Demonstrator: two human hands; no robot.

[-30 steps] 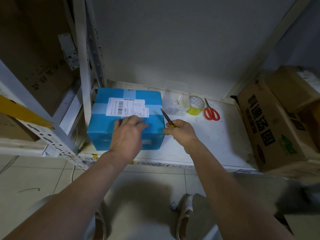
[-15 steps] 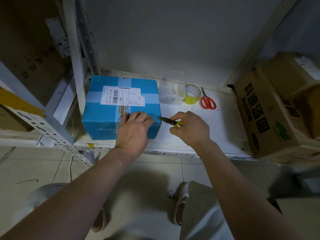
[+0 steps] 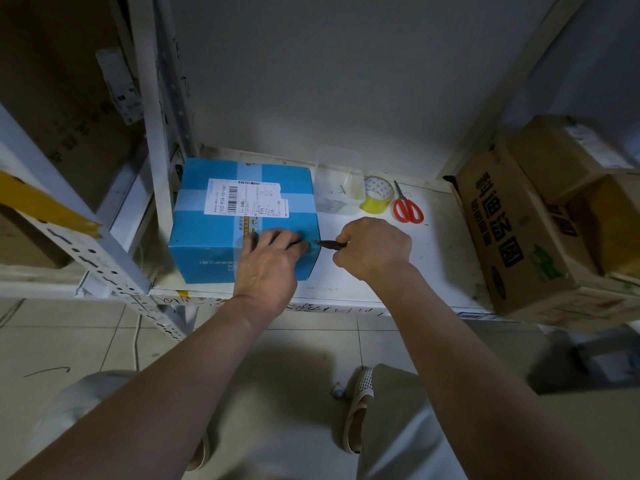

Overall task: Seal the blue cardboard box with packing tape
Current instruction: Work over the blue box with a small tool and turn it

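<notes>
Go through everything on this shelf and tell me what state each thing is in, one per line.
Blue cardboard box: closed, taped, label on top.
Left hand: flat, pressing the box's near right corner.
Right hand: gripping a small tool, tip at the box edge.
Tape roll: lying flat, unused.
Red scissors: closed, lying flat.
Clear container: lidless, upright.

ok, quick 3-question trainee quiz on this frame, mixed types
1. True or false: the scissors lie on top of the box.
2. Which hand holds the thin tool? A) left B) right C) neither
3. Fill in: the tape roll sits between the clear tub and the ____.

Key:
1. False; they lie on the shelf.
2. B; the right hand grips it, and the left hand presses flat on the box.
3. scissors
</notes>
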